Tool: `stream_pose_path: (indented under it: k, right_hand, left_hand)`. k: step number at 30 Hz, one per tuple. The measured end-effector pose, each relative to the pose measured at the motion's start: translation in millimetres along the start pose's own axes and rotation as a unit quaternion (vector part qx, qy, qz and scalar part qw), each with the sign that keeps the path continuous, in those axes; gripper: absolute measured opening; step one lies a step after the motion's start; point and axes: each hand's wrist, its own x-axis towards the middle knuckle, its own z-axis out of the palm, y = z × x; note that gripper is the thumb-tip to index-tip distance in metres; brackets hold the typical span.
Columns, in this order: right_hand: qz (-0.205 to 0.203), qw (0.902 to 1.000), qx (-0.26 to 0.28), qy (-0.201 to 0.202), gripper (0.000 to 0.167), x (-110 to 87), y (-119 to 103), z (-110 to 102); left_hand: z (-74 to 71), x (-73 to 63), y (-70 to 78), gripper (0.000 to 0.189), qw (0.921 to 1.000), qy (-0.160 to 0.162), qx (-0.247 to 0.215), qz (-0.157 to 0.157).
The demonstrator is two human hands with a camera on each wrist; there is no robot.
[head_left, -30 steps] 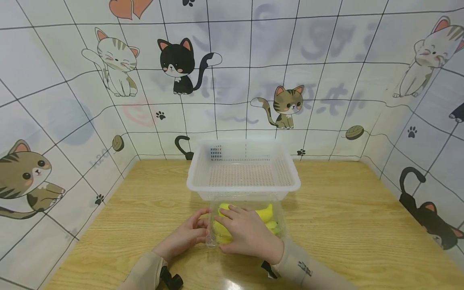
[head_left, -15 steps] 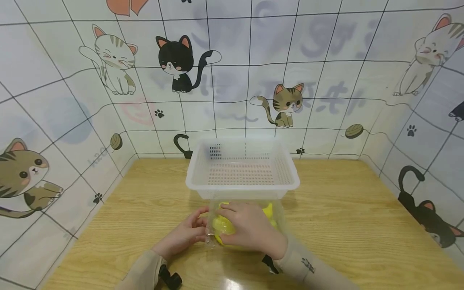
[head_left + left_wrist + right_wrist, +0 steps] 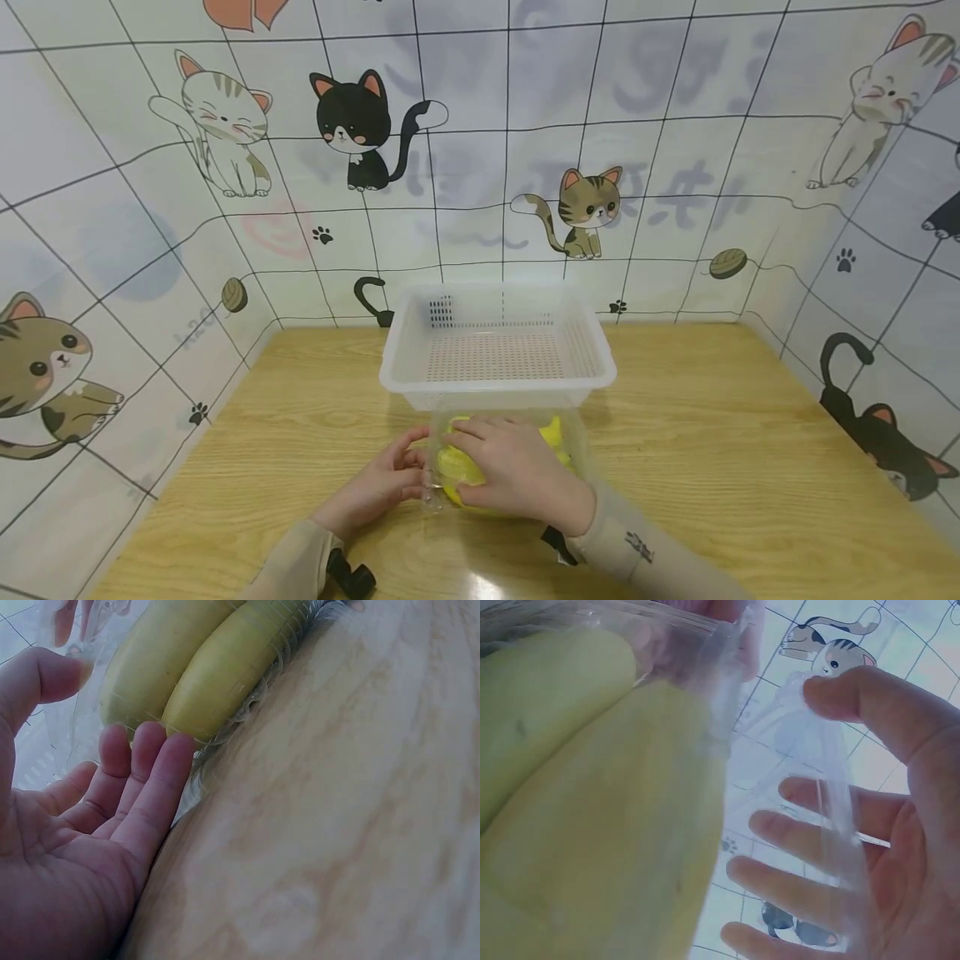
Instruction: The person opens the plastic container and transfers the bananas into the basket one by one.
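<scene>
In the head view a clear plastic box holding yellow bananas lies on the table. My right hand is over the box, covering part of the bananas. The right wrist view shows its fingers spread and nearly straight, seen through the clear lid, with the thumb at the lid's rim. My left hand stays at the box's left side. Its fingers are loosely bent, fingertips right at the wall beside the bananas, the thumb held apart from them.
A white perforated plastic basket stands directly behind the box. Wooden tabletop extends to both sides. A sheet with printed cats encloses the back and sides.
My right hand has arched up from its flatter position over the box, and the plastic above the bananas looks hazier. My left hand has barely moved. The head view has shifted slightly.
</scene>
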Motion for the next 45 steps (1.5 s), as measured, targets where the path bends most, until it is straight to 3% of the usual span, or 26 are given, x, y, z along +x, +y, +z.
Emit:
stream_pose_path:
  k: [8, 19, 27, 35, 45]
  right_hand:
    - [0.006, 0.9982, -0.01, -0.058, 0.06, -1.5, 1.1, -5.8]
    - [0.03, 0.996, -0.01, -0.083, 0.061, -6.9, 10.0, -22.5]
    - [0.079, 0.9893, -0.004, -0.123, 0.06, -9.6, 16.2, -36.0]
    - [0.127, 0.9868, 0.019, -0.098, 0.056, -10.5, 20.7, -40.1]
    - [0.15, 0.9878, -0.007, -0.041, 0.053, -11.1, 23.5, -43.1]
  left_hand:
    - [-0.1, -1.2, -1.0, 0.066, 0.9999, 0.009, -0.005, -0.009]
    - [0.0, -0.2, -1.9, 0.065, 0.9999, 0.007, -0.006, -0.008]
    - [1.2, -0.4, -1.2, 0.065, 0.9998, 0.014, -0.006, -0.013]
    - [1.8, -0.8, -0.9, 0.065, 0.9998, 0.015, -0.011, -0.004]
    - [1.3, -1.3, -0.3, 0.065, 0.9998, 0.014, -0.015, -0.002]
